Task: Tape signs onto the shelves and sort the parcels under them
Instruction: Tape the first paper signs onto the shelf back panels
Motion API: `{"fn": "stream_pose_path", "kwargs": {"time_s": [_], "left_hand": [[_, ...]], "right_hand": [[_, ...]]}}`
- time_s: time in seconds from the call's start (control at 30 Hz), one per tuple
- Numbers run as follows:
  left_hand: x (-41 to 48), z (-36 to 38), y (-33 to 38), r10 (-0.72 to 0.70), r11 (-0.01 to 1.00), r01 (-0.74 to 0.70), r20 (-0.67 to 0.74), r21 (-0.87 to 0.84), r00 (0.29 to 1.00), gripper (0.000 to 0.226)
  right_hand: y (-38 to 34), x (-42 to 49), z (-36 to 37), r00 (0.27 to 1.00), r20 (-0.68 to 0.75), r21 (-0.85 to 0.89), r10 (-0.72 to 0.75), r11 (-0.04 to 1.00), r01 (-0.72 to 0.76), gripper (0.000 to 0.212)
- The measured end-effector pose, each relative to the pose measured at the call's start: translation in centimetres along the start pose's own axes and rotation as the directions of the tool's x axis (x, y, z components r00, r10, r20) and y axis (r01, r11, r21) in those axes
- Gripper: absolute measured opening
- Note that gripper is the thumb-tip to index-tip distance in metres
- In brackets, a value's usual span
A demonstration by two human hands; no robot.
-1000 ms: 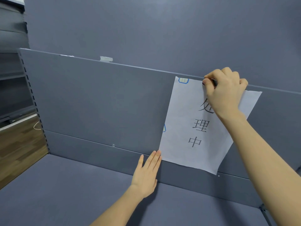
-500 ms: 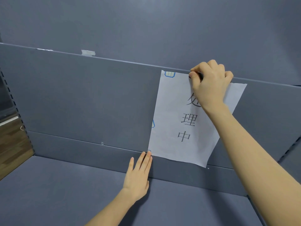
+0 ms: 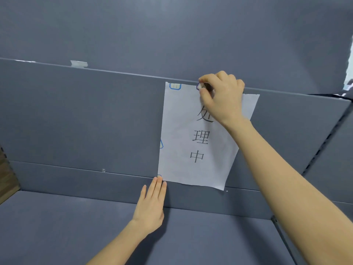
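1. Starting at the far left, a sliver of wooden floor [image 3: 7, 180] showed beside the grey shelf board [image 3: 57, 230].
2. A pale tape strip [image 3: 78, 63] sat on the top edge of the grey back panel [image 3: 76, 115], well apart from everything else.
3. The left hand [image 3: 151, 203] lay flat against the panel's lower section, fingers straight and together, grasping nothing. Its fingertips [image 3: 159, 181] touched the lower left corner of the sign.
4. The sign [image 3: 183, 121], a white sheet with three dark characters running down it, hung slightly tilted against the back panel. Its top met the panel's top edge, and its bottom overlapped the seam between the panel's two sections.
5. Three blue-edged stickers showed along the sign's left side: the top sticker [image 3: 175, 86] near the upper left corner, the side sticker [image 3: 161, 144] halfway down the left edge, and the corner sticker [image 3: 159, 176] just above the left fingertips.
6. The right hand [image 3: 223, 98] was at the sign's top edge, fingers curled, thumb and forefinger pinching a fourth sticker [image 3: 200, 86] there. It hid part of the first character.
7. A slotted upright [image 3: 322, 142] ran down the far right.
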State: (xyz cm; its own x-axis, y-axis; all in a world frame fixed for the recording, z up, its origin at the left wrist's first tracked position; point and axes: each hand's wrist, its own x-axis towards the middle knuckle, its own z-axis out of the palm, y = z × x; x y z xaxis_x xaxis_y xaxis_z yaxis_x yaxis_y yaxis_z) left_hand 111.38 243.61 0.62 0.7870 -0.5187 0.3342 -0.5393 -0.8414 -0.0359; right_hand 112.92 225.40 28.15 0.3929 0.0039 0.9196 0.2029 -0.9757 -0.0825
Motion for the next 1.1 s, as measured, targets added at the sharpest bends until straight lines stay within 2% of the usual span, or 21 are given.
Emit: {"fn": "stream_pose_path", "kwargs": {"time_s": [0.07, 0.1, 0.17, 0.2, 0.23, 0.3, 0.33, 0.4, 0.47, 0.53, 0.63, 0.73, 0.8, 0.87, 1.1], "left_hand": [[0.1, 0.2, 0.0, 0.003, 1.000, -0.004, -0.056, -0.017, 0.998, 0.103], [0.2, 0.5, 0.1, 0.011, 1.000, -0.012, -0.091, -0.016, 0.996, 0.102], [0.3, 0.7, 0.5, 0.013, 1.000, -0.011, -0.131, 0.016, 0.991, 0.095], [0.4, 1.0, 0.6, 0.011, 0.999, -0.005, -0.149, 0.040, 0.989, 0.092], [0.4, 1.3, 0.7, 0.006, 0.998, 0.003, -0.163, 0.056, 0.987, 0.093], [0.4, 1.7, 1.1, 0.012, 0.999, -0.005, -0.159, 0.045, 0.987, 0.100], [0.5, 1.8, 1.3, 0.018, 0.999, -0.014, -0.161, 0.029, 0.987, 0.101], [1.0, 1.5, 1.7, 0.042, 0.999, -0.040, -0.230, 0.015, 0.972, 0.089], [2.5, 0.8, 1.9, 0.088, 0.996, -0.085, -0.361, 0.024, 0.928, 0.075], [4.8, -0.8, 2.0, 0.117, 0.993, -0.113, -0.468, 0.037, 0.876, 0.071], [8.0, -3.4, 3.0, 0.166, 0.986, -0.143, -0.532, 0.086, 0.830, 0.069], [9.3, -4.0, 5.2, 0.271, 0.962, -0.210, -0.528, 0.174, 0.805, 0.069], [9.1, -2.5, 6.8, 0.320, 0.943, -0.233, -0.452, 0.238, 0.833, 0.083], [8.6, -0.6, 8.5, 0.309, 0.943, -0.225, -0.390, 0.247, 0.868, 0.092], [7.2, 3.9, 12.7, 0.297, 0.944, -0.243, -0.254, 0.223, 0.920, 0.101]], "right_hand": [[1.2, 0.1, -1.7, 0.994, 0.110, 0.089, 0.015, 0.996, -0.025, 0.049], [2.1, 0.2, -2.5, 0.993, 0.119, 0.087, 0.025, 0.996, -0.035, 0.055], [4.3, 0.2, -3.6, 0.996, 0.094, 0.031, 0.007, 0.999, -0.010, 0.043], [5.5, 0.2, -3.9, 0.998, 0.066, -0.010, -0.006, 1.000, 0.006, 0.031], [6.6, 0.2, -4.0, 0.997, 0.071, -0.038, -0.019, 0.999, 0.021, 0.009], [7.6, 0.0, -4.0, 0.997, 0.078, -0.074, -0.012, 0.997, 0.018, 0.033], [7.8, -0.2, -3.8, 0.995, 0.095, -0.086, 0.013, 0.996, -0.005, 0.034], [7.8, -0.3, -3.6, 0.994, 0.098, -0.118, 0.040, 0.993, -0.028, 0.043], [7.6, -0.3, -3.5, 0.995, 0.084, -0.110, 0.053, 0.993, -0.043, 0.042], [7.7, -0.3, -3.6, 0.994, 0.092, -0.099, 0.056, 0.994, -0.047, 0.034], [7.9, -0.5, -3.4, 0.998, 0.057, -0.079, 0.032, 0.996, -0.028, 0.032], [7.9, -0.5, -3.1, 1.000, 0.005, -0.057, 0.007, 0.998, -0.006, 0.038], [8.0, -0.5, -3.0, 1.000, -0.004, -0.057, -0.007, 0.998, 0.007, 0.039], [8.2, -0.5, -3.0, 1.000, 0.012, -0.049, -0.002, 0.999, 0.003, 0.036], [8.4, -0.3, -2.8, 1.000, 0.005, -0.054, -0.012, 0.998, 0.012, 0.034]]}}
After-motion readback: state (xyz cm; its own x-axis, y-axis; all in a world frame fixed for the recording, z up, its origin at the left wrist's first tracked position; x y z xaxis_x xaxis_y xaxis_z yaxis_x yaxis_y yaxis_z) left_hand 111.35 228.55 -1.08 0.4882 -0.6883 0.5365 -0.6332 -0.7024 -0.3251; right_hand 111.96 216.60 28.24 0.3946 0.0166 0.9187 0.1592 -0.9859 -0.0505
